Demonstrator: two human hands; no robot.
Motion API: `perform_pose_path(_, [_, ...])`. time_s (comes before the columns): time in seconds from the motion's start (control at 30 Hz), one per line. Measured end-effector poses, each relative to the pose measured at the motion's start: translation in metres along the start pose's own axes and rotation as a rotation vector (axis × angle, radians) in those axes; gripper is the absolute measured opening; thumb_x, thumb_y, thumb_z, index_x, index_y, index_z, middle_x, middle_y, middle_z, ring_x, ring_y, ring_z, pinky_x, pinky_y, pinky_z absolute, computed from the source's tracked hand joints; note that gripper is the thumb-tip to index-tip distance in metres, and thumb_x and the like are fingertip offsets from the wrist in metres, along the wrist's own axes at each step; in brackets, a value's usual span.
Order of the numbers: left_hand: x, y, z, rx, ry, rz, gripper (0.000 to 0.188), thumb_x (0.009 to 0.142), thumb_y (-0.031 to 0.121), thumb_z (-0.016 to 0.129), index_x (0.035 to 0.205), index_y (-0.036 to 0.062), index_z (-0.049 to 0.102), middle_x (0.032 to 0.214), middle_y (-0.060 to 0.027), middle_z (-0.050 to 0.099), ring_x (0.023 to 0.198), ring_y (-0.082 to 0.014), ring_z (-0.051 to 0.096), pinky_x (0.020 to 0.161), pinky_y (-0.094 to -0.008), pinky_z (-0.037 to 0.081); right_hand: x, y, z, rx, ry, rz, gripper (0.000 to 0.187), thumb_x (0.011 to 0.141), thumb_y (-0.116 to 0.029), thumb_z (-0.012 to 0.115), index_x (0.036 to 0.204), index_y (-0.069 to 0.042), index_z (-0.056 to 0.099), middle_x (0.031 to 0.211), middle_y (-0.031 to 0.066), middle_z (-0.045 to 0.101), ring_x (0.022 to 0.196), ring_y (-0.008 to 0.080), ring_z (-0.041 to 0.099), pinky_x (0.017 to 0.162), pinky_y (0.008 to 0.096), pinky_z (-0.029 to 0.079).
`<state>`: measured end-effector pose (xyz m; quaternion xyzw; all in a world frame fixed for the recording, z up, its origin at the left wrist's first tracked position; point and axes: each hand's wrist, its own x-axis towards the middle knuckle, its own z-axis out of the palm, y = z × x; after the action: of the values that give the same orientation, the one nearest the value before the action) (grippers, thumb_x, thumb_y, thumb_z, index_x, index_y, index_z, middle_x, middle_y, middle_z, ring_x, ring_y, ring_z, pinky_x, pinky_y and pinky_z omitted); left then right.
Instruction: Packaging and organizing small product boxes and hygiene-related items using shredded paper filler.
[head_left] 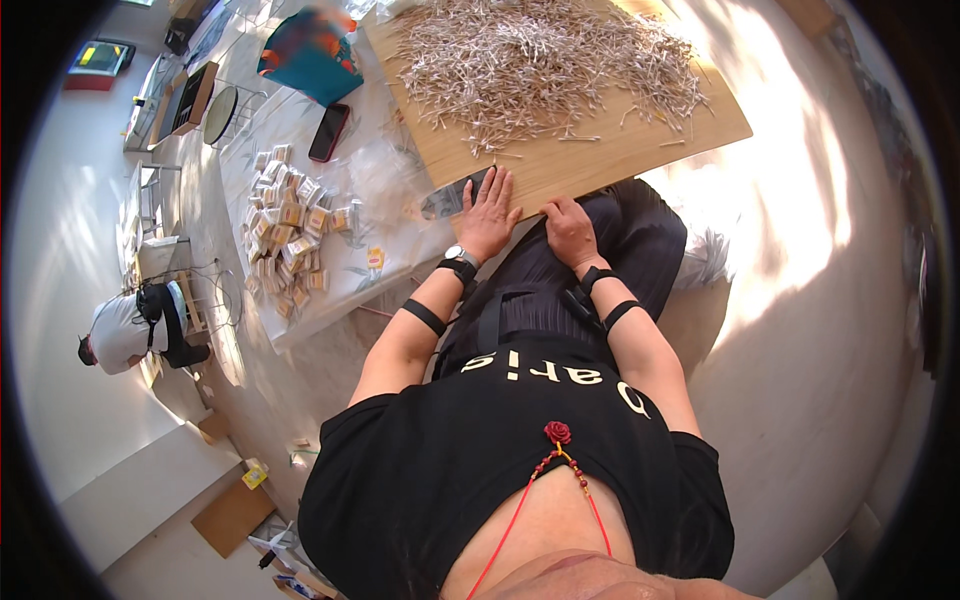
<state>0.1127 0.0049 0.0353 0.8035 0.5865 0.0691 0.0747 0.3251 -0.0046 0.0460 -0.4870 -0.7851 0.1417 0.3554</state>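
A large heap of white cotton swabs (pixel 545 70) covers the far part of a wooden board (pixel 590 160). My left hand (pixel 487 215) lies flat near the board's close left corner, fingers spread and holding nothing. Beside its fingertips is a dark, partly see-through flat piece (pixel 447 200), whose kind I cannot tell. My right hand (pixel 571 232) is closed at the board's near edge, above my lap. Its fingers are curled under, so anything pinched in them is hidden. A few loose swabs lie between the heap and my hands.
Left of the board, a plastic-covered table (pixel 350 275) carries a pile of small packs (pixel 290 215), clear plastic bags (pixel 385 180), a phone (pixel 329 132) and a teal bag (pixel 310 70). A round stool (pixel 221 115) stands beyond. Another person (pixel 140 325) bends over at far left.
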Motion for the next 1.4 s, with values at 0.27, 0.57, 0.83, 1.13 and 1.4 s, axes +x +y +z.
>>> perform_pose_path(0.27, [-0.009,-0.002,-0.011,-0.001,-0.039,0.026,0.071,0.108,0.044,0.05,0.167,0.0109,0.029,0.175,-0.0067,0.026,0.163,-0.0226,0.018,0.129,-0.0518,0.007,-0.003,0.011,-0.007,0.005,0.008,0.044,0.015,0.086,-0.002,0.066,0.1,-0.007,0.07,0.103,0.0118,0.067,0.095,0.0331,0.067,0.087,0.0411,0.055])
perform_pose_path(0.57, [-0.016,-0.009,-0.021,-0.005,-0.066,0.071,0.07,0.107,0.039,0.053,0.166,0.0095,0.031,0.174,-0.0097,0.029,0.162,-0.0241,0.022,0.128,-0.0496,0.011,-0.002,0.023,-0.021,0.02,0.043,0.074,0.017,0.085,-0.001,0.066,0.1,-0.007,0.069,0.102,0.0107,0.067,0.096,0.0319,0.067,0.085,0.0411,0.055])
perform_pose_path(0.83, [-0.019,-0.024,-0.025,0.016,-0.09,0.116,0.072,0.107,0.042,0.052,0.167,0.0097,0.028,0.175,-0.0073,0.027,0.162,-0.0223,0.021,0.129,-0.0492,0.01,-0.003,0.028,-0.024,0.034,0.039,0.099,0.017,0.085,0.001,0.065,0.101,-0.006,0.069,0.102,0.0114,0.067,0.096,0.0333,0.067,0.086,0.042,0.055])
perform_pose_path(1.13, [-0.044,-0.056,-0.038,0.06,-0.107,0.108,0.068,0.107,0.037,0.053,0.166,0.0095,0.033,0.173,-0.007,0.031,0.161,-0.0214,0.024,0.13,-0.0483,0.01,-0.002,0.024,-0.019,0.036,0.03,0.094,0.017,0.086,0.002,0.064,0.101,-0.006,0.068,0.103,0.0126,0.067,0.098,0.0355,0.067,0.087,0.0431,0.056])
perform_pose_path(1.4, [-0.055,-0.075,-0.042,0.081,-0.065,0.083,0.064,0.107,0.039,0.052,0.162,0.0096,0.04,0.171,-0.0062,0.035,0.161,-0.0199,0.024,0.13,-0.05,0.007,0.0,0.018,-0.013,0.033,0.015,0.086,0.017,0.086,0.002,0.064,0.1,-0.006,0.067,0.104,0.0132,0.068,0.099,0.036,0.068,0.086,0.0433,0.056])
